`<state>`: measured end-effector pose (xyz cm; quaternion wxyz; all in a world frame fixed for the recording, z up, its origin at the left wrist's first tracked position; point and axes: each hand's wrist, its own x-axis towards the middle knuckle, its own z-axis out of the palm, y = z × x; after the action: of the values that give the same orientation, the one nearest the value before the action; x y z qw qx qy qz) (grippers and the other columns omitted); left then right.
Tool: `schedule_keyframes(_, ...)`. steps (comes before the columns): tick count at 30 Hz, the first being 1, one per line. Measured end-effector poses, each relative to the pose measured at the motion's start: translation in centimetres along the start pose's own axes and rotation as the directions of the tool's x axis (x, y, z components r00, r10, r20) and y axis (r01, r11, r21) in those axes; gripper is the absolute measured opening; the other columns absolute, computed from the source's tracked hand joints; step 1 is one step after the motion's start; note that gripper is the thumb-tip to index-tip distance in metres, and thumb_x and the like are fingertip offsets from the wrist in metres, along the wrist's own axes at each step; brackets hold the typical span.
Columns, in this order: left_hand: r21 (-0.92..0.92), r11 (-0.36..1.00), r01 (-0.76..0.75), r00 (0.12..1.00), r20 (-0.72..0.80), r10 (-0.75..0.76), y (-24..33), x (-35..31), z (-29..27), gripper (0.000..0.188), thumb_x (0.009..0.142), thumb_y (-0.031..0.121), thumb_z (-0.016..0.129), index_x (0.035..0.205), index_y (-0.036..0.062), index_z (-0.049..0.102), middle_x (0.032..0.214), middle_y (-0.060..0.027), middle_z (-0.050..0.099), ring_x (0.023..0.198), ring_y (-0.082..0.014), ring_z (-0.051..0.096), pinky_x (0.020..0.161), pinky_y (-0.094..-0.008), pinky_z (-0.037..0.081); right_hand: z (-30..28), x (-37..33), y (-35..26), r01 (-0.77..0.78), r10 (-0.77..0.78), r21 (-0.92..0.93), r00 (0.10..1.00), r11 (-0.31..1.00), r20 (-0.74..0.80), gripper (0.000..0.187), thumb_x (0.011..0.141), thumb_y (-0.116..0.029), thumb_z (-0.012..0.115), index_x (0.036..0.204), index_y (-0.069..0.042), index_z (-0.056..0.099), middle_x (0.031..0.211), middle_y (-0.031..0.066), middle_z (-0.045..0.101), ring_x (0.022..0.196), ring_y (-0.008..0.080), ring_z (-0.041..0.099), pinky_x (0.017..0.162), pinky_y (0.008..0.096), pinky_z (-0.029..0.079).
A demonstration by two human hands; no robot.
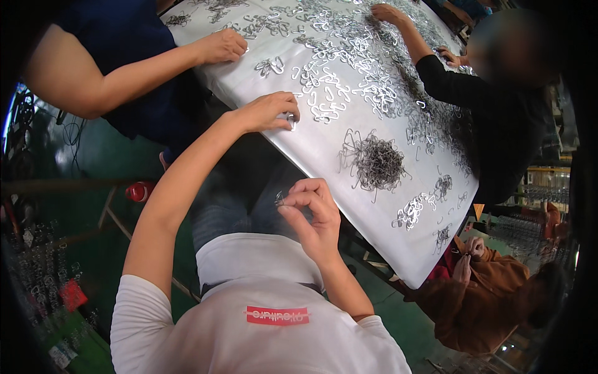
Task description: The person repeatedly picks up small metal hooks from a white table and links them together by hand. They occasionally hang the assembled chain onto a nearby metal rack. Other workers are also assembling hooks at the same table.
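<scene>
My left hand (269, 112) is at the near edge of the white-covered table (324, 149). Its fingers are closed on a small shiny metal hook (291, 121), mostly covered by the fingertips. In front of my body, off the table, my right hand (314, 215) pinches a small bent wire piece (279, 198) between thumb and fingers. Just beyond my left hand lie loose flat silver hooks (329, 96), some of them overlapping. To their right, a dark tangled pile of thin bent wires (378, 163) sits on the cover.
A bigger spread of hooks (374, 56) covers the far table. Smaller clusters of hooks (411, 213) lie near the right corner. A co-worker's hand (223, 46) rests at the left edge; another person's hand (389, 14) reaches in from the far right. Someone in brown (483, 299) works at the right corner.
</scene>
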<state>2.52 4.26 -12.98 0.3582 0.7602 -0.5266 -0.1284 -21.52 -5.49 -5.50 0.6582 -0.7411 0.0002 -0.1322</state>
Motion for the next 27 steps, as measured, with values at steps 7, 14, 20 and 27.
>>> schedule_keyframes(7,0.133,0.979,0.155,0.983,0.076,-0.166,0.4,1.2,-0.3,0.016,0.070,0.014,0.071,0.080,0.0051,0.062,0.086,-0.0071,0.060,0.086,-0.0261,0.060,0.075,-0.0349,0.047,0.6,0.1,0.2,-0.012,0.012,-0.029,1.000,1.000,0.007,0.009,0.075,0.002,0.069,0.083,0.000,0.064,0.096,0.0076,0.052,0.077,0.0123,0.053,0.070,0.0241,0.044)
schedule_keyframes(14,-0.203,0.931,0.302,0.902,-0.256,-0.349,4.3,-1.4,0.4,0.017,0.075,0.012,0.069,0.089,0.0036,0.065,0.078,-0.0068,0.068,0.071,-0.0204,0.065,0.065,-0.0311,0.050,1.0,0.3,1.6,0.014,-0.021,-0.095,0.997,0.995,-0.072,0.008,0.077,-0.001,0.070,0.083,0.000,0.065,0.094,0.0067,0.052,0.076,0.0122,0.052,0.067,0.0234,0.043)
schedule_keyframes(20,-0.749,0.607,0.264,0.738,-0.248,-0.628,11.4,-5.9,1.2,0.017,0.081,0.007,0.068,0.096,0.0002,0.068,0.080,-0.0032,0.069,0.071,-0.0079,0.064,0.061,-0.0220,0.049,0.8,0.9,2.3,-0.025,0.010,-0.092,0.987,0.995,-0.161,0.007,0.079,-0.003,0.070,0.084,0.000,0.065,0.089,0.0048,0.050,0.074,0.0115,0.050,0.065,0.0230,0.043)
schedule_keyframes(27,-0.653,0.747,0.129,0.711,-0.464,-0.529,15.1,-7.9,1.4,0.011,0.077,0.004,0.070,0.088,0.0039,0.071,0.084,-0.0017,0.068,0.070,-0.0054,0.059,0.056,-0.0194,0.042,0.5,1.9,2.3,0.015,-0.045,-0.170,0.984,0.985,-0.172,0.008,0.078,-0.003,0.070,0.083,-0.001,0.064,0.083,0.0036,0.051,0.076,0.0132,0.049,0.069,0.0248,0.041)
